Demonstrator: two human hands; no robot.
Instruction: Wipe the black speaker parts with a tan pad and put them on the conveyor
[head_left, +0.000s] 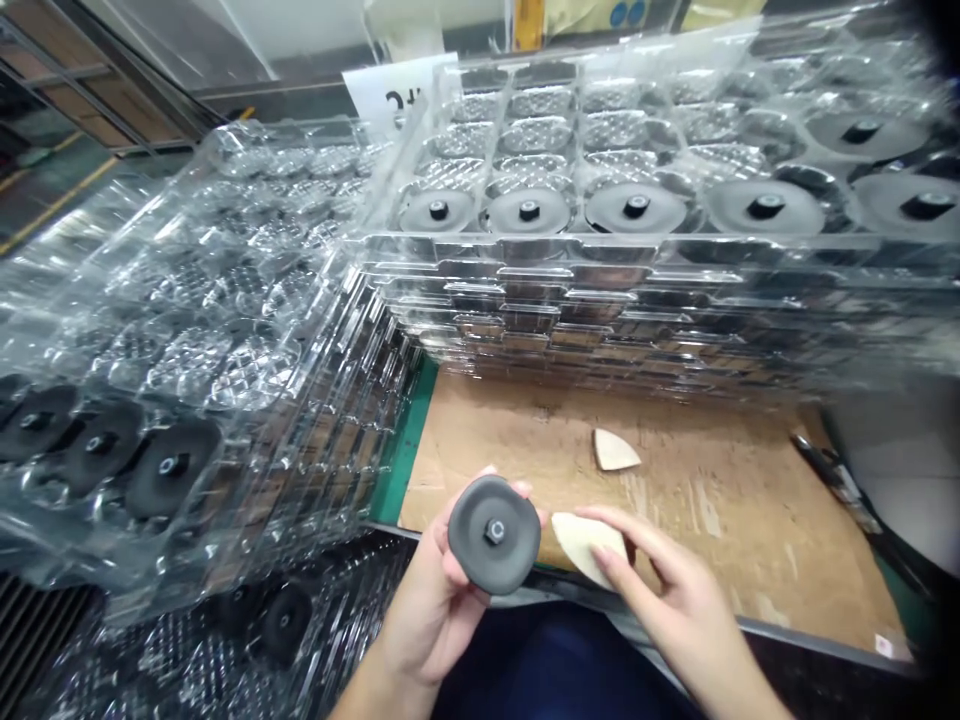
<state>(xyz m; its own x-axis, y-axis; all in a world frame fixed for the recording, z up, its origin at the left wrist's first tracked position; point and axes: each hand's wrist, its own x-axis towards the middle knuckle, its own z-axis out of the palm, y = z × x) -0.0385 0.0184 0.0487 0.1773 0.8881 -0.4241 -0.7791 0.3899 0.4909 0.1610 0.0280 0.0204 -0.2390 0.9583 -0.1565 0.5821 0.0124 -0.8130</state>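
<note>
In my left hand (442, 610) is a dark grey, rounded disc-like part (469, 555) with a short hollow post at its centre, facing up at me. The fingers wrap round its rim from below. My right hand (667, 590) pinches a cream, pointed pad (581, 540) between thumb and fingers, just right of the grey part; a small gap seems to lie between them. Beyond my hands, a second cream triangular pad (616, 452) with a dark edge lies on the cardboard sheet (510, 420).
A stack of clear plastic trays (540, 275) stands behind the cardboard, its front row holding similar grey parts (529, 210). Another tray stack (300, 400) rises at the left, also with grey parts. A black tool-like object (836, 480) lies at the right. More trays sit low at left.
</note>
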